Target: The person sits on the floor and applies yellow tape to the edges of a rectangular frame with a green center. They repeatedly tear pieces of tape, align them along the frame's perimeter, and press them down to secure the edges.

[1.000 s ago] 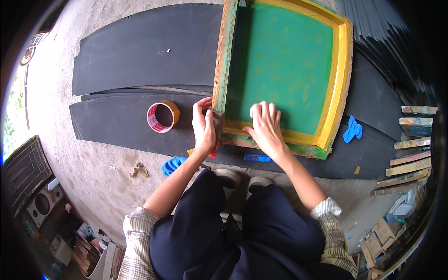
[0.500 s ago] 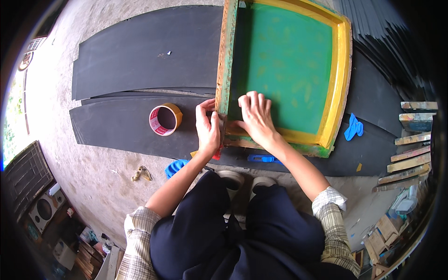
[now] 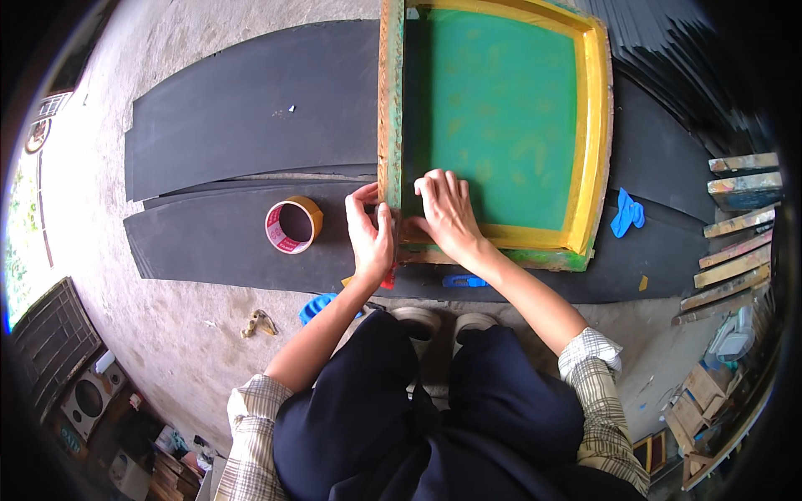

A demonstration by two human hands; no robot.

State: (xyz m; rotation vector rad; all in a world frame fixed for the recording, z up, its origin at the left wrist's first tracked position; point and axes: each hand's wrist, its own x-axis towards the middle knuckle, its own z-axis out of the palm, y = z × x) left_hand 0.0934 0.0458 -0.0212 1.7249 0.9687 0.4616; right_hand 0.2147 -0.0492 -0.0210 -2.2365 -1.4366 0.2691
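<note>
A screen printing frame (image 3: 591, 142) with green mesh and yellow-taped inner edges lies on black sheets in front of me. My left hand (image 3: 370, 238) is closed on the outer side of its left wooden bar (image 3: 390, 108), close to the near corner. Inside that corner, over the mesh, is my right hand (image 3: 451, 213); its fingers are curled and its thumb reaches the bar's inner side. Whether anything thin is pinched there is hidden. A roll of orange tape (image 3: 315, 220) stands left of my left hand. By the frame's near edge lies a blue utility knife (image 3: 464, 281).
The black sheets (image 3: 251, 108) cover much of the concrete floor. Crumpled blue pieces lie right of the frame (image 3: 626, 215) and beside my left forearm (image 3: 316, 309). Paint-stained wooden bars (image 3: 735, 224) stand at the right, below stacked dark sheets (image 3: 668, 67). A speaker box (image 3: 88, 397) sits lower left.
The whole view has shifted slightly, so the frame appears a little farther left. Both hands stay at the same corner of the frame, with hardly any change in their pose.
</note>
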